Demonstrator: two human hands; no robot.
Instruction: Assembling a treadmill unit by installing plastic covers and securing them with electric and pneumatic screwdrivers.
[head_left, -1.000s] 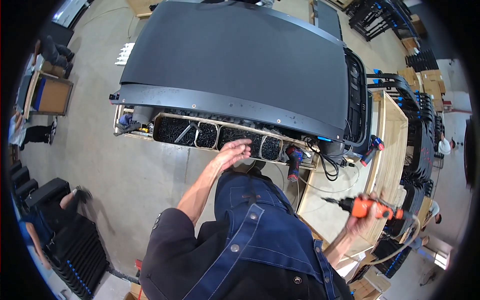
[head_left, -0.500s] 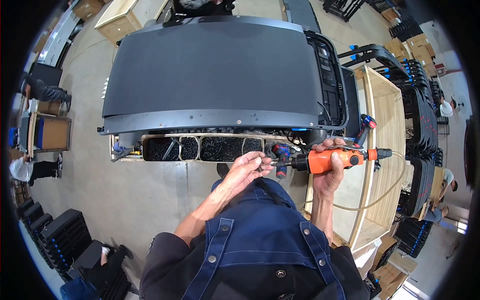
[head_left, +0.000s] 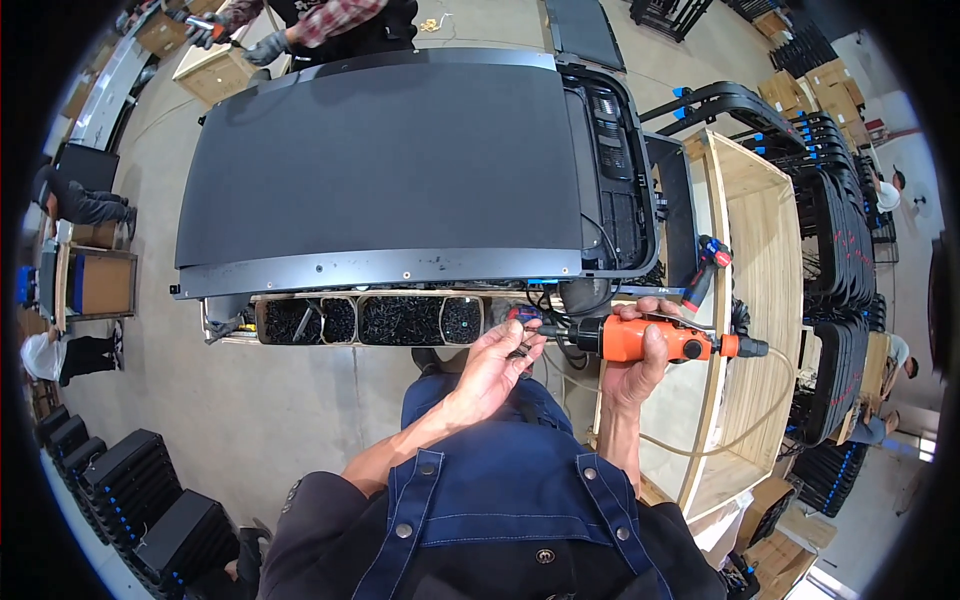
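Observation:
In my right hand [head_left: 640, 370] lies an orange air screwdriver [head_left: 625, 340], held level with its black nose and bit pointing left. A clear hose leaves its right end. My left hand [head_left: 492, 368] is closed at the bit's tip, thumb and fingers pinched together. Small dark screws [head_left: 519, 351], by their look, show between its fingers; the fingers partly hide them. Both hands are in front of a long treadmill [head_left: 385, 170] with a dark belt and grey end strip. A red and blue power tool [head_left: 524, 314] is partly hidden behind my left fingertips.
Under the treadmill's near edge, a wooden tray holds bins of black screws [head_left: 400, 318]. Another red and blue driver [head_left: 708, 270] rests by the open wooden crate [head_left: 765, 210] on the right. Across the treadmill, a co-worker's gloved hand [head_left: 268, 48] shows. Black frames [head_left: 825, 250] stand far right.
The view has shifted, so the treadmill and bins sit further left and lower. My hands and the orange screwdriver keep together. A co-worker's gloved hands and checked sleeve have come into view.

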